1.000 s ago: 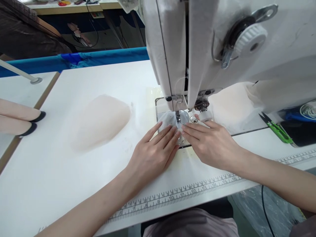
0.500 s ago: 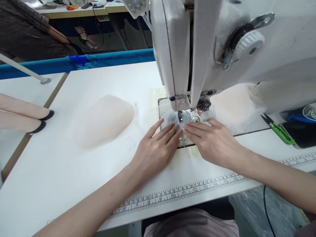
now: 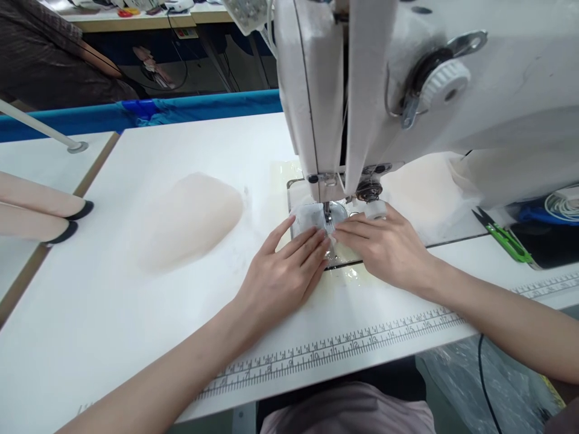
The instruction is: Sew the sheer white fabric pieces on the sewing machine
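Note:
Under the needle and presser foot (image 3: pixel 327 211) of a white sewing machine (image 3: pixel 316 108) lies a small piece of sheer whitish fabric (image 3: pixel 307 218). My left hand (image 3: pixel 287 265) rests flat on it from the left, fingers stretched toward the foot and thumb apart. From the right, my right hand (image 3: pixel 384 247) lies flat with its fingertips beside the foot, pressing the fabric's near edge. The fingertips of both hands almost meet in front of the needle. Part of the fabric is hidden beneath the fingers.
A thin beige fabric piece (image 3: pixel 194 217) lies left on the white table (image 3: pixel 181 319). More sheer fabric (image 3: pixel 425 187) sits behind my right hand. Green thread snips (image 3: pixel 504 238) lie beside a dark flat object (image 3: pixel 547 244) at right. A ruler strip (image 3: pixel 335 355) runs along the front edge.
The view has shifted slightly. My right hand has moved a little further forward beside the presser foot; my left hand stays nearly in place on the fabric.

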`<state>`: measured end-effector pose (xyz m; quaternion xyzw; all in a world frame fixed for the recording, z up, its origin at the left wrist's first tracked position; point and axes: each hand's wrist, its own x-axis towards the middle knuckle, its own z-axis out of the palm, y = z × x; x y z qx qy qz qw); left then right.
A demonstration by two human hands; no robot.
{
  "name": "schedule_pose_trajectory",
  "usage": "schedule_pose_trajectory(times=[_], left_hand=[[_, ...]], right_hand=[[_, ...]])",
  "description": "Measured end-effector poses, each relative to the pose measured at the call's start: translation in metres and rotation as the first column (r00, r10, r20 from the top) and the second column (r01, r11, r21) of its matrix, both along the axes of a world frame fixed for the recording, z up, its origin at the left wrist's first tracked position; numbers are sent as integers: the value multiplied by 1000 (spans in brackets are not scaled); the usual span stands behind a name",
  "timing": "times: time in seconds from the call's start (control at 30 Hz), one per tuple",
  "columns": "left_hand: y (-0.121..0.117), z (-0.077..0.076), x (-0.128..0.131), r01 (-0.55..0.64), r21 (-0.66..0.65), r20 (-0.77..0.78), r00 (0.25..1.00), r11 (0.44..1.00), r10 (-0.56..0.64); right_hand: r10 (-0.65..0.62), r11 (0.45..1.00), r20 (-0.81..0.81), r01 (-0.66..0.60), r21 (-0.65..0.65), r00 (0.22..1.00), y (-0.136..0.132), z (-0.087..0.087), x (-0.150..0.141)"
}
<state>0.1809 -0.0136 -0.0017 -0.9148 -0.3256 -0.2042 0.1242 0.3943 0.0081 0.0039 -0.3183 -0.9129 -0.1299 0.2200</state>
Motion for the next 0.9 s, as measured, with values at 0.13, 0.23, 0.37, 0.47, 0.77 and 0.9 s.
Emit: schedule_pose_trajectory(times=[0.13, 0.23, 0.37, 0.47, 0.77, 0.9], left_hand=[[-5, 1, 0, 2, 4, -7, 1000, 1000, -2], [-5, 1, 0, -1, 7, -2, 1000, 1000, 1], [-4, 1, 1, -6, 15, -2, 1000, 1000, 6], [-2, 1, 1, -12, 9, -3, 1000, 1000, 12], [7, -4, -2, -39, -10, 0, 999, 999, 39], [11, -6, -2, -56, -56, 34, 998, 997, 58]], right_hand=[[18, 1000, -5, -18, 3, 1000, 1, 1, 1], [26, 1000, -5, -26, 6, 1000, 0, 1, 1], [24, 1000, 12, -24, 14, 1000, 0, 1, 1], [20, 1000, 19, -20, 23, 1000, 1, 0, 1], [-36, 999, 93, 34, 19, 995, 7, -3, 1], [-65, 998, 146, 65, 3, 987, 10, -4, 2]])
